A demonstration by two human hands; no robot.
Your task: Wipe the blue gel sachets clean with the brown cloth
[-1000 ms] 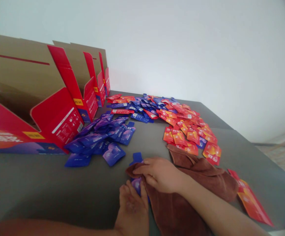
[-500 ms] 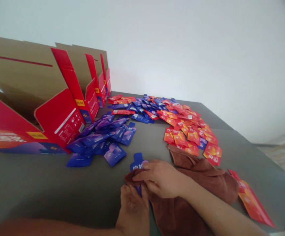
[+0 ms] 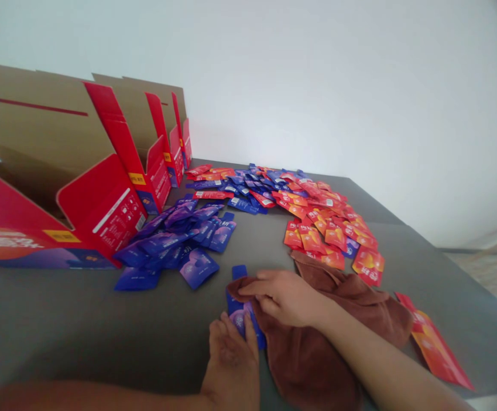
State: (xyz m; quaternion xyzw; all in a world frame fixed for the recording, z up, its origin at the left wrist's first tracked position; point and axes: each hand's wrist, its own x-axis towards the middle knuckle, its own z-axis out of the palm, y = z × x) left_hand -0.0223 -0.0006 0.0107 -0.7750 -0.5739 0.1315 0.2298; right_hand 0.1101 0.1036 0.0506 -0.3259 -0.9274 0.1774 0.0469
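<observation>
A blue-and-purple sachet (image 3: 239,321) lies on the grey table in front of me, its narrow neck pointing away. My left hand (image 3: 232,351) presses its lower part with thumb and fingers, the sachet's edge between them. In my right hand (image 3: 286,298) is a brown cloth (image 3: 315,362), bunched under the fingertips and laid across the upper part of the sachet. The rest of the cloth spreads rightward beneath my right forearm. Beyond my left hand sits a pile of blue sachets (image 3: 169,237).
Red printed cartons (image 3: 115,220) with raised flaps stand in a row at left. Mixed red and blue sachets (image 3: 252,188) lie toward the wall, with red-orange sachets (image 3: 317,231) to the right. One larger red pouch (image 3: 437,348) rests near the table's right edge.
My right hand has slid the cloth's bunched end up the sachet, away from me, uncovering its purple lower print. My left hand has stayed nearly in place.
</observation>
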